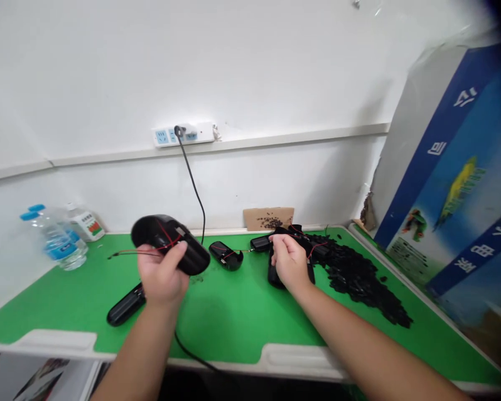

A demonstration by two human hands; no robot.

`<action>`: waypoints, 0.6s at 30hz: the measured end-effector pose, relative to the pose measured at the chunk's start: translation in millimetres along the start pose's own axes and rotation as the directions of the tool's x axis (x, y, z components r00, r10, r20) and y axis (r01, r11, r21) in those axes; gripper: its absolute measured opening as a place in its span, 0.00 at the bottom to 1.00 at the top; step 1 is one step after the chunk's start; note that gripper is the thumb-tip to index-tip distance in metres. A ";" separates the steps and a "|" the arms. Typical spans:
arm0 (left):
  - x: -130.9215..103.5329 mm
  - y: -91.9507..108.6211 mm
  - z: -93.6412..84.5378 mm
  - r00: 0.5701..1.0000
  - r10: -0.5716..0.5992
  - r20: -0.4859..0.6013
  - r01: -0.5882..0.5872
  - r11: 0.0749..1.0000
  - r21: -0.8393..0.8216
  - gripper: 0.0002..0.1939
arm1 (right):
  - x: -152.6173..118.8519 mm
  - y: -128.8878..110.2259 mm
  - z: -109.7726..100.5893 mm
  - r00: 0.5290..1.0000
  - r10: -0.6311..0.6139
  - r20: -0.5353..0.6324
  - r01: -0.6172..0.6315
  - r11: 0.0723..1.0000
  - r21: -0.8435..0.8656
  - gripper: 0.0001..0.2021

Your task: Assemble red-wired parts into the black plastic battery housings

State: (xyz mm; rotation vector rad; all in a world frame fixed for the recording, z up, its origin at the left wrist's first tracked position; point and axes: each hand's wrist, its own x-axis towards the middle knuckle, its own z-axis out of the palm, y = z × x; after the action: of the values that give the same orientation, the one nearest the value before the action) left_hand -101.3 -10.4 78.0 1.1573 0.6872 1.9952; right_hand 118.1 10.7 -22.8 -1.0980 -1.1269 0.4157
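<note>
My left hand [162, 278] is closed round a black plastic shell [197, 257] with red wires, held tilted above the green table, thumb on its inner side. The wires trail out to the left. My right hand [291, 259] has its fingertips pinched together in front of several black shells [274, 277]; whatever they hold, if anything, is too small to see. Between the hands lies another wired black shell [227, 257], open side up. One more black shell [126, 306] rests near my left forearm, partly hidden by it.
A heap of small black parts [359, 273] spreads over the right side. Small dark pieces lie on brown cardboard [255, 220] by the wall. Water bottles [62, 245] stand at the left, a large blue box [455, 184] at the right. A cable [192, 175] hangs from the power strip [204, 132].
</note>
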 end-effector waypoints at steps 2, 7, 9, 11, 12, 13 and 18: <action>8.1 17.5 -14.3 0.998 -0.039 0.045 0.035 0.995 0.097 0.20 | -1.3 -3.5 -2.3 0.987 -0.078 0.143 0.098 0.986 -0.137 0.17; 24.3 33.4 -86.7 0.951 -0.308 0.033 0.247 0.819 0.519 0.35 | -15.8 -21.3 -2.7 0.731 -0.052 0.680 0.500 0.719 -0.483 0.18; 25.2 30.2 -114.9 0.903 -0.427 0.047 0.279 0.665 0.692 0.35 | -21.7 -27.9 1.4 0.686 0.048 0.726 0.572 0.581 -0.579 0.20; 22.7 24.6 -134.5 0.825 -0.560 0.079 0.272 0.514 0.813 0.35 | -25.5 -31.7 8.4 0.677 0.130 0.725 0.594 0.485 -0.642 0.23; 20.7 21.3 -141.1 0.795 -0.599 0.102 0.252 0.477 0.842 0.35 | -26.6 -32.4 12.6 0.673 0.153 0.723 0.601 0.457 -0.656 0.24; 18.6 17.7 -145.8 0.771 -0.625 0.123 0.235 0.458 0.857 0.35 | -27.3 -32.5 17.0 0.670 0.168 0.723 0.605 0.442 -0.662 0.25; 14.7 -2.1 -160.1 0.755 -0.633 0.172 0.164 0.435 0.885 0.37 | -26.2 -28.8 31.5 0.666 0.162 0.728 0.604 0.457 -0.653 0.21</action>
State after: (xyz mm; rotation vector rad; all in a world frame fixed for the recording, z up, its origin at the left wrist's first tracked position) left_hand -247.4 -11.8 11.0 1.7205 1.5670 0.7840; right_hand 72.6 -6.6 -11.0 -1.6844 -2.3780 -0.0653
